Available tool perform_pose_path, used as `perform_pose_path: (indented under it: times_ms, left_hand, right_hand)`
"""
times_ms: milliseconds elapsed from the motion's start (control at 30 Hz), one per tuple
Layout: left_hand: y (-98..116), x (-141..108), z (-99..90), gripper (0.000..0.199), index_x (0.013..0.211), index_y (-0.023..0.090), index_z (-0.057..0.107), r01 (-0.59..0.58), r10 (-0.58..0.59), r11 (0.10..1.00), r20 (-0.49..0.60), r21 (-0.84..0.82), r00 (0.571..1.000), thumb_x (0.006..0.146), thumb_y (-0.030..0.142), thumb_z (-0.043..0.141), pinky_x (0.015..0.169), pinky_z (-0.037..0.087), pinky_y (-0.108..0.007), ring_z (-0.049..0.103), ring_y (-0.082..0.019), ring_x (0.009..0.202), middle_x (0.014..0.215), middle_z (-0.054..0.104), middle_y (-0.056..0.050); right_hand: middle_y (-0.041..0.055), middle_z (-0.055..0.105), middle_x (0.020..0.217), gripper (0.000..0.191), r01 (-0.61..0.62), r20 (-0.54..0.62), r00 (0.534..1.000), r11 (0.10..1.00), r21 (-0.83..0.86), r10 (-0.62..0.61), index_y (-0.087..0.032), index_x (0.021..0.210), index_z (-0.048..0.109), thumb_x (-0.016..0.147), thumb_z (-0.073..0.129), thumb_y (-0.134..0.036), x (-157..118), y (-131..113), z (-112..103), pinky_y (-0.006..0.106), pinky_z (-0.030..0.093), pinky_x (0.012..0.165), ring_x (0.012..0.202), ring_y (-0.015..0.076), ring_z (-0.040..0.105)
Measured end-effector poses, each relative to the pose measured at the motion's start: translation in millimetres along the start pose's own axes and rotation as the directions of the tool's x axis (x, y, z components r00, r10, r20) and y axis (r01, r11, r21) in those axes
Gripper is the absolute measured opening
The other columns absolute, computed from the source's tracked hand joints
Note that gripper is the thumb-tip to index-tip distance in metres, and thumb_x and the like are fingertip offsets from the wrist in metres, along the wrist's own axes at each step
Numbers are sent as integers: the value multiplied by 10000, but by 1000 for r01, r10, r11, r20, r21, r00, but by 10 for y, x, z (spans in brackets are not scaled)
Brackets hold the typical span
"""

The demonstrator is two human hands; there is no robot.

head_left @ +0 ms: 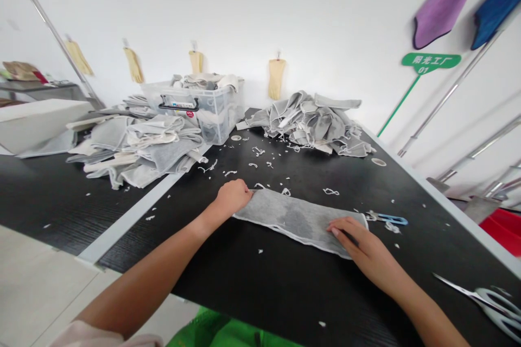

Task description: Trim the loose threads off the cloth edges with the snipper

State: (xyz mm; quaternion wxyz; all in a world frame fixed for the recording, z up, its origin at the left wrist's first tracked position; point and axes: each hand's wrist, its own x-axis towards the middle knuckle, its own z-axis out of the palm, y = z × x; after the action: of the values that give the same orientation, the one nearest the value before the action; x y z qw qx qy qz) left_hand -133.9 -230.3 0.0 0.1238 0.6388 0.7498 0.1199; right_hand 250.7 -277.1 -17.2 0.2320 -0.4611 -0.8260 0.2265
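Observation:
A long strip of grey cloth with pale edging and a darker patch lies stretched on the black table in front of me. My left hand is closed, pinching the far corner of its left end. Over the right end, my right hand has its fingers bent together on the fabric. A dark sliver shows between that thumb and forefinger; whether it is a tool or a shadow I cannot tell. Just beyond the right hand lie small blue-handled scissors. Larger scissors with pale handles rest nearer, at the right.
Grey cloth pieces form a heap at the back and a stack at the left. Behind the stack stands a clear plastic box full of cloth. Thread scraps litter the black table. Yellow gloves hang along the wall.

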Motion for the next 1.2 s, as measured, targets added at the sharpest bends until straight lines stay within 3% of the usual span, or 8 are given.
perform_pose_path:
  times_ms: [167, 400, 533, 667, 767, 900, 1067, 1200]
  left_hand:
    - [-20, 23, 25, 175, 871, 262, 776, -10, 11, 995, 10, -101, 1000, 868, 369, 637, 815, 511, -360, 727, -291, 926, 948, 783, -87]
    - [-97, 169, 151, 63, 857, 212, 659, -37, 20, 922, -46, -386, 999, 869, 275, 660, 690, 460, -262, 655, -174, 767, 816, 732, -20]
    - [-104, 221, 196, 89, 936, 201, 624, 15, -14, 787, 7, -617, 1000, 864, 240, 659, 651, 464, -261, 647, -163, 713, 758, 709, -3]
    - [-94, 231, 204, 235, 983, 187, 612, 11, 58, 692, 71, -722, 996, 795, 241, 742, 616, 436, -249, 617, -145, 669, 735, 680, 10]
    - [-87, 255, 198, 291, 1046, 182, 601, 3, 80, 560, 58, -828, 995, 785, 207, 728, 631, 450, -244, 601, -128, 651, 717, 640, 27]
    - [-114, 298, 150, 368, 1161, 186, 586, 38, 16, 419, 49, -907, 999, 807, 203, 688, 714, 495, -254, 620, -120, 712, 804, 648, 11]
    - [-209, 348, 116, 528, 1259, 210, 598, 84, 120, 482, 160, -872, 980, 760, 281, 756, 722, 491, -251, 647, -139, 801, 933, 695, -19]
    - [-260, 419, 185, 460, 1235, 209, 621, -29, 140, 595, 67, -803, 988, 792, 288, 717, 676, 478, -254, 628, -140, 718, 844, 686, 1]
  right_hand:
    - [81, 694, 1182, 340, -7, 7, 1000, 1000, 5, 7, -268, 1094, 704, 1058, 450, -492, 2, -9, -1, 460, 494, 1080, 1124, 276, 646]
    - [87, 698, 1168, 361, -13, 13, 1000, 1000, 8, 13, -266, 1092, 708, 1060, 436, -502, 10, -14, -11, 473, 496, 1070, 1125, 284, 640]
    - [79, 700, 1164, 342, -2, 1, 1000, 1000, 7, 2, -268, 1076, 715, 1054, 454, -487, 19, -18, -12, 451, 505, 1057, 1108, 274, 648]
    - [74, 697, 1167, 337, -4, 1, 1000, 1000, -2, 4, -268, 1074, 715, 1053, 458, -485, 19, -22, -12, 441, 506, 1053, 1107, 269, 650]
    - [82, 690, 1165, 346, -6, 12, 1000, 1000, 3, 6, -265, 1082, 704, 1061, 441, -488, 14, -16, -10, 449, 501, 1057, 1120, 272, 642]
    - [86, 682, 1165, 341, -12, 14, 1000, 1000, 4, 12, -269, 1091, 694, 1063, 436, -489, 12, -2, -6, 465, 498, 1061, 1119, 276, 635]
    - [81, 679, 1159, 328, -10, 16, 1000, 1000, -1, 10, -276, 1091, 692, 1057, 450, -493, 16, -2, -6, 467, 504, 1053, 1106, 274, 637]
    - [89, 689, 1145, 348, -6, 5, 1000, 1000, -2, 6, -270, 1087, 695, 1050, 449, -514, 21, -15, -10, 464, 518, 1039, 1109, 282, 643]
